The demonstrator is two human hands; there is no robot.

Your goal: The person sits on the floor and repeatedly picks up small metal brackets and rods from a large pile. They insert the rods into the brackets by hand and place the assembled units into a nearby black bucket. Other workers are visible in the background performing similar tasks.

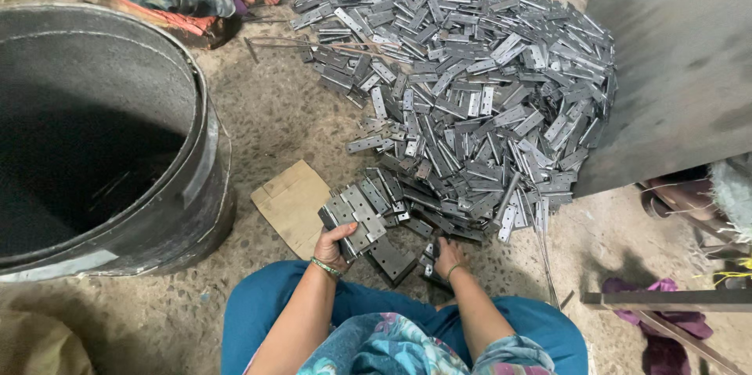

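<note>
Dim, flat daylight with wide-angle bending

Soft light gives a dull sheen on the pile of metal hinges (470, 85); the drum (102, 148) interior falls into deep shadow. Edges curve and soften slightly, while the centre stays sharp.

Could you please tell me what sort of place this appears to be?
Probably a small metal workshop: a heap of metal hinges on a bare concrete floor, beside a big black drum.

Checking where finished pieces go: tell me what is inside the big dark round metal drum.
The big dark round metal drum shows bare, dull grey inner wall and deep shadow; no grey flat metal hinge plates are visible inside. Its bottom is hidden by darkness and the frame edge.
</note>
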